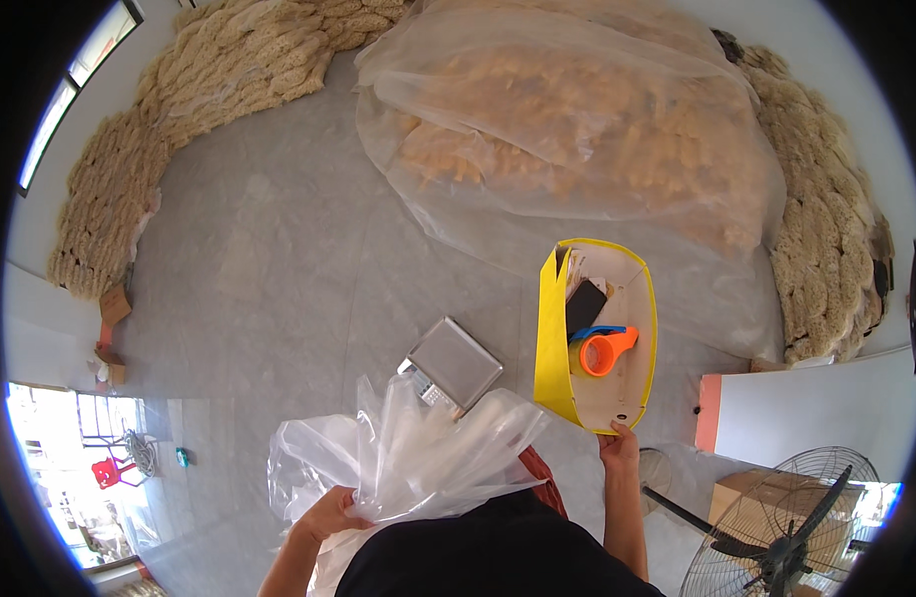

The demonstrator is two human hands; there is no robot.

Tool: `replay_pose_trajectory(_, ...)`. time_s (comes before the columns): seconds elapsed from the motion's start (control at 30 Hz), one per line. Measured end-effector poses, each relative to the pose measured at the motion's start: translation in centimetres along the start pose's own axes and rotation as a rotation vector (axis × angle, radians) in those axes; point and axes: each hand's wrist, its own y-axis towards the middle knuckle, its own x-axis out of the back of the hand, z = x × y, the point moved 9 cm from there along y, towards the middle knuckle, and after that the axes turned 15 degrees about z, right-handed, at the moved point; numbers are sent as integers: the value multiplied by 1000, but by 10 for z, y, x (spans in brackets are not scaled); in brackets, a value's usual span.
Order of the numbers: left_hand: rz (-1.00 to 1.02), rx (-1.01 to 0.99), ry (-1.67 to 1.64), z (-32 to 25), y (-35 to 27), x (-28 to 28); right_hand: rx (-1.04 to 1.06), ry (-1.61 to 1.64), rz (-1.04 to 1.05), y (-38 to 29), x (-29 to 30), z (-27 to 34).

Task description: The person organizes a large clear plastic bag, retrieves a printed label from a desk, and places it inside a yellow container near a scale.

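My left hand grips the gathered edge of a large clear plastic sheet or bag, which spreads in folds before my body. With my right hand I hold the near rim of a yellow open box with a pale inside. In the box lie an orange tape dispenser or scoop-like tool, a blue piece beside it, a dark flat object like a phone, and some papers. Beyond the plastic a digital scale with a metal platform stands on the floor, its keypad partly covered by the folds.
A large heap under translucent plastic sheeting lies ahead. Stacked pale, fibrous bundles line the walls at left and right. A floor fan and cardboard boxes stand at near right. Small cartons sit at far left.
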Motion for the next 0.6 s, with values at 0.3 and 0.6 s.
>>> replay_pose_trajectory(0.3, -14, 30, 36, -17, 2, 19, -9, 90, -44, -3, -13, -15)
replay_pose_trajectory(0.6, 23, 33, -34, -30, 10, 58, 42, 131, -112, 10, -22, -24)
